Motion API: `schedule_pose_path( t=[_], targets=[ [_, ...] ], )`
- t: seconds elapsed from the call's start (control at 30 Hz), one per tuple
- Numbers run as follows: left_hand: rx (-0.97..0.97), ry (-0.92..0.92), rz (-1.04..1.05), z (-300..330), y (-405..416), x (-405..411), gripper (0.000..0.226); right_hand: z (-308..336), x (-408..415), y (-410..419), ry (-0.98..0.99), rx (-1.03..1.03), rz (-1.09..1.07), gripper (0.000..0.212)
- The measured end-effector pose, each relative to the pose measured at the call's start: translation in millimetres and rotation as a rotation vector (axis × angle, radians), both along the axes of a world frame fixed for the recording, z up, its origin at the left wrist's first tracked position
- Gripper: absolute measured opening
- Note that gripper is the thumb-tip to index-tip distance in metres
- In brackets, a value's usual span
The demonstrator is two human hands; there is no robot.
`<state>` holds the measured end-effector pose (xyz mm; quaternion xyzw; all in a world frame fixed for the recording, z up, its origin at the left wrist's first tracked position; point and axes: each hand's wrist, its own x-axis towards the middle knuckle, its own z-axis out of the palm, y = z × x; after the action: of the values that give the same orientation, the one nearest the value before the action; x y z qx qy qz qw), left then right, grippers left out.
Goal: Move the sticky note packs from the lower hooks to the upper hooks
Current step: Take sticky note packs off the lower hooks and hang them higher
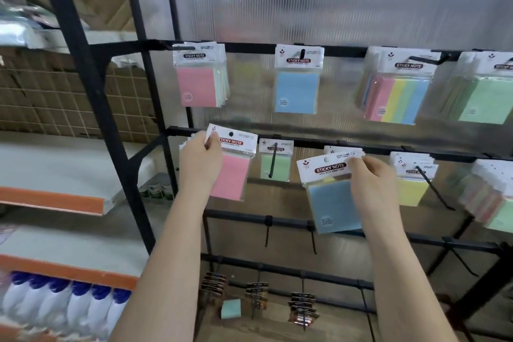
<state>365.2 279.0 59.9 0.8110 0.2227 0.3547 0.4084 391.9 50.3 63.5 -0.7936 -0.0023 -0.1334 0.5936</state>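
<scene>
Both hands pinching packs: left hand point(200, 159) pink pack point(231, 168), seemingly several; right hand point(370, 175) blue pack point(331, 191).

Left side's got orange-edged shelves point(52, 198); white bottles with blue caps point(69, 305) lined up under the lowest one; cardboard boxes point(55, 97) stacked higher up; small dark carded packs point(302, 311) hanging low on the rack, loose teal pad point(231, 309) beside them.

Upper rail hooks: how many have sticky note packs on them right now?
4. Pink-fronted stack at far left, blue pack next, striped multicolour stack, then green stack at the right edge. More hooks may lie beyond the frame.
</scene>
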Motion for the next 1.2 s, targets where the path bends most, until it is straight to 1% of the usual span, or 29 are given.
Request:
schedule_pose_path(
  t=[0.13,0.23,0.43,0.53,0.6,0.67,0.73,0.8,0.87,1.03,1.13,1.2],
  targets=[
    [0.045,-0.111,0.005,24.5,17.5,-3.6,0.027,5.7,-1.8,16.3,-0.005,0.016,0.012,0.027],
    [0.021,-0.211,-0.004,42.7,30.4,-5.5,0.028,7.8,-0.3,25.9,-0.013,-0.008,0.016,0.030],
    [0.054,-0.385,0.069,78.8,62.6,4.1,0.033,10.0,-0.8,45.4,-0.019,-0.050,0.021,0.027],
    [0.065,-0.381,0.081,90.8,75.7,12.0,0.032,13.0,-3.8,54.8,-0.025,-0.028,0.021,0.025],
    [0.059,-0.376,0.061,96.3,79.4,17.3,0.031,14.5,-6.3,60.6,-0.027,-0.012,0.018,0.032],
    [0.031,-0.401,0.038,101.6,80.9,21.3,0.037,15.0,-9.5,65.7,-0.027,0.003,0.022,0.033],
    [0.060,-0.405,0.031,105.7,82.8,23.6,0.041,14.5,-12.7,69.2,-0.033,0.005,0.017,0.032],
    [0.082,-0.438,0.021,105.8,85.4,25.6,0.039,12.6,-15.2,71.4,-0.037,-0.001,0.008,0.030],
    [0.064,-0.472,0.004,103.1,85.3,24.9,0.036,11.2,-17.0,73.9,-0.030,-0.002,-0.005,0.026],
    [0.060,-0.527,0.007,101.6,84.5,19.9,0.034,9.9,-17.7,78.8,-0.005,0.013,-0.015,0.024],
    [0.024,-0.568,0.011,104.4,85.8,17.6,0.020,12.1,-16.4,81.1,0.002,0.021,-0.019,0.028],
    [0.005,-0.582,0.018,105.1,86.6,16.6,0.017,14.8,-15.7,82.5,-0.002,0.023,-0.026,0.028]
  ],
)
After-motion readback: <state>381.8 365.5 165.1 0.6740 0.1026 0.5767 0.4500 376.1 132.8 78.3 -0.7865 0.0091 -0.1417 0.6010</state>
